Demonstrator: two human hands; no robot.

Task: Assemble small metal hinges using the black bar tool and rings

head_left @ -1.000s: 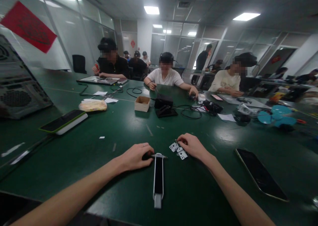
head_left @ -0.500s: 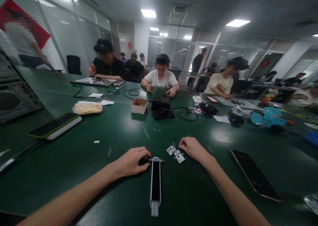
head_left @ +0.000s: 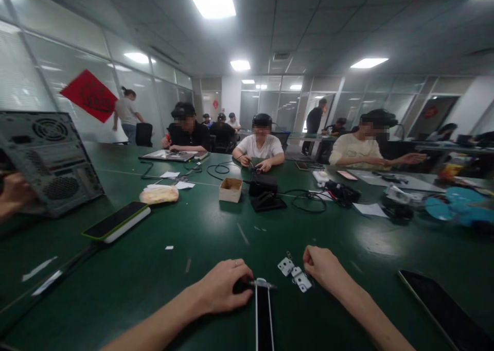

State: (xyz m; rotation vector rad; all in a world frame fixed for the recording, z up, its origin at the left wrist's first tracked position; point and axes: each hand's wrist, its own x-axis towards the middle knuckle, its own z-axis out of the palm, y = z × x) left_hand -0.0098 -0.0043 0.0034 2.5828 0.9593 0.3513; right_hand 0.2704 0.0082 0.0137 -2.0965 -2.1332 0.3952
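Looks out from the wearer's head, facing forward and slightly down across the green tabletop (head_left: 216, 232). Set close above the left hand (head_left: 227, 286) and right hand (head_left: 326, 268), both low in the frame, with forearms running off the bottom edge. Takes in a very wide sweep: ceiling (head_left: 309, 11) along the top, seated people small across the middle, computer case (head_left: 50, 160) cut by the left edge.

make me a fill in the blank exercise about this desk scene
Of the left hand and the right hand, the ____ one is nearer the metal plates. The left hand wears a ____. The tabletop is coloured ____. The large wall poster is mostly ____.

Missing words: right; ring; green; red
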